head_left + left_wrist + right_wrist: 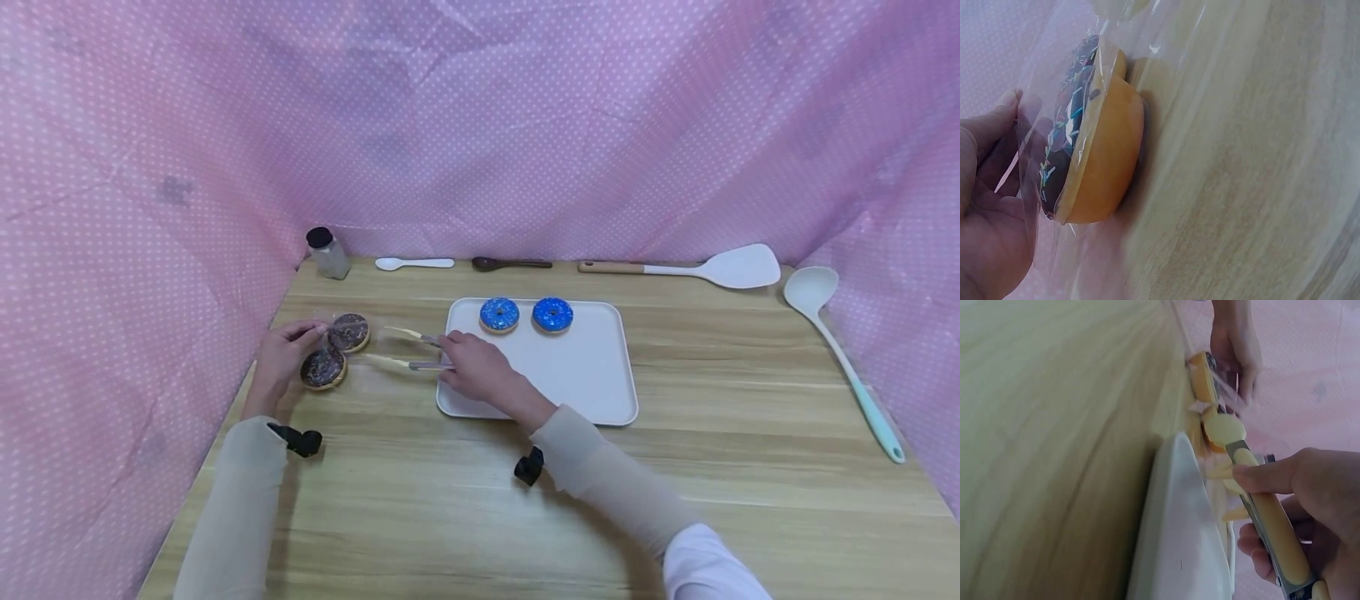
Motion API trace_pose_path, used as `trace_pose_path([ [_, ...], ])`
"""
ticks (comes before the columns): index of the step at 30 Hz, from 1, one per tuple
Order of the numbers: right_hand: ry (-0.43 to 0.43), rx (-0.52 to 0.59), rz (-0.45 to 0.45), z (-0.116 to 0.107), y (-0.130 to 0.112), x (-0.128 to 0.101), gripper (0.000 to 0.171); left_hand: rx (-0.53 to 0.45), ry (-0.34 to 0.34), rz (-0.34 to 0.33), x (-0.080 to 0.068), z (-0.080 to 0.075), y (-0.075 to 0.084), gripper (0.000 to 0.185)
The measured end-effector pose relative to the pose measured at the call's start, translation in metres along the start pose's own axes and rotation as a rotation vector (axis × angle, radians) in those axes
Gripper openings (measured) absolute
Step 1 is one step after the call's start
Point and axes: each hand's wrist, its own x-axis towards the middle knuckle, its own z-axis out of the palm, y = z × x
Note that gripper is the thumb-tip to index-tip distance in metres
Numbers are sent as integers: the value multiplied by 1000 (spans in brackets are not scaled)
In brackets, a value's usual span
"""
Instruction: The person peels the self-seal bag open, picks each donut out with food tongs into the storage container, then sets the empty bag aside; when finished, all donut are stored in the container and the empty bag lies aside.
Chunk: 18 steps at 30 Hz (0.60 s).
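Two chocolate-iced donuts with sprinkles, one farther (350, 335) and one nearer (322, 370), lie at the table's left under a clear plastic bag (1030, 212). My left hand (279, 358) pinches the bag's edge beside them, thumb against fingers in the left wrist view. My right hand (482, 368) grips tongs (1275, 534) with cream-coloured tips, held over the left edge of a white tray (577, 379). The tongs' arms are spread and point at the donuts, with nothing between the tips. Two blue-iced donuts, left (489, 318) and right (542, 318), sit at the tray's back.
Along the back stand a black-capped jar (330, 257), a white spoon (412, 263), a dark brown spoon (510, 264) and a white spatula (738, 268) with a wooden handle. A ladle (847, 367) lies at the right edge. Pink dotted cloth (480, 125) surrounds the table.
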Motion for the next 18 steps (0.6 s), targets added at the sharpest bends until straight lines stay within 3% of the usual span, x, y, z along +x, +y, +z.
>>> trace_pose_path([
  [18,59,-38,71,15,-31,7,42,56,8,-23,-5,3,3,49],
])
